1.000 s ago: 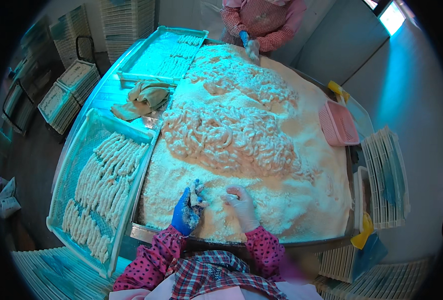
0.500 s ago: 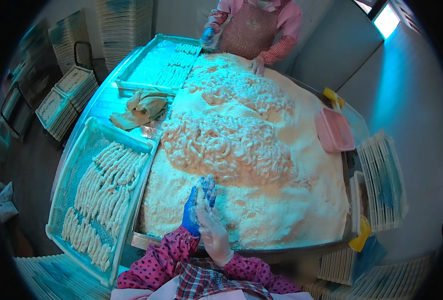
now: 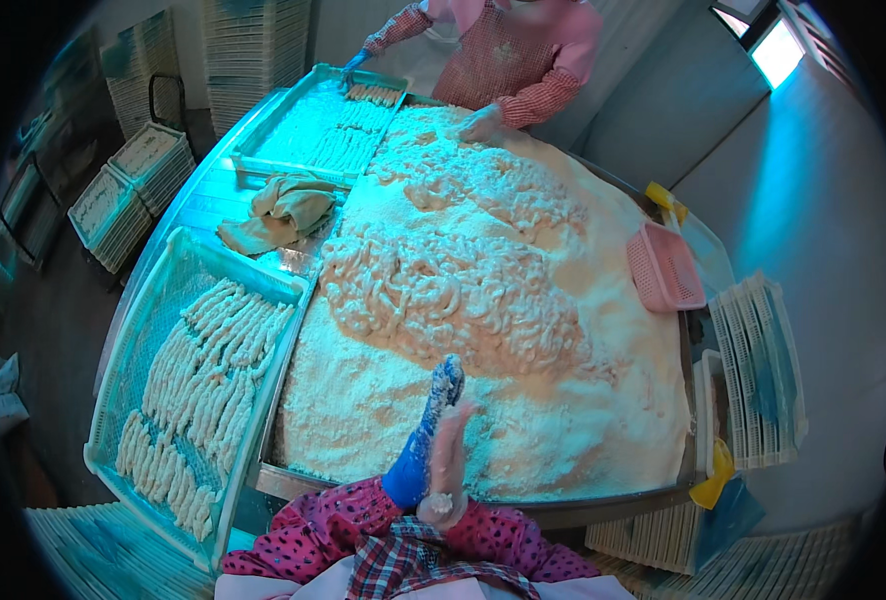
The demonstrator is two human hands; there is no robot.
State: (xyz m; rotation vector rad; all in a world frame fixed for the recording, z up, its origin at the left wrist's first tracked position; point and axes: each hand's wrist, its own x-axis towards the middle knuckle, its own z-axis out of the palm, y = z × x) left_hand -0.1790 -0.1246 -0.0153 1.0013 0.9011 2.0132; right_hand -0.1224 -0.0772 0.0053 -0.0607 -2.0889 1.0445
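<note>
My left hand [image 3: 418, 455] wears a blue glove dusted with white coating. My right hand [image 3: 450, 455], in a pale translucent glove, is laid along it palm to palm. The fingers of both are stretched out, pointing away from me; whether anything lies between the palms is hidden. Both hands are over the near edge of a bed of white crumb-like powder [image 3: 543, 435]. Just beyond them lies a heap of coated, pale meat strips [image 3: 443, 300]. To the left, a pale tray [image 3: 113, 400] holds rows of coated strips [image 3: 203, 360].
Across the table a co-worker [image 3: 503, 70] reaches one blue-gloved hand to a second tray [image 3: 263, 165]. A crumpled tan cloth [image 3: 283, 215] lies between the trays. At the right edge are a pink basket [image 3: 668, 268] and upright stacked trays [image 3: 758, 370]. Stacked trays [image 3: 133, 190] stand at left.
My pressed-together hands have shifted slightly right, the right one sliding nearer to me along the left. The co-worker's blue-gloved hand has moved left over the far tray, the other hand onto the powder.
</note>
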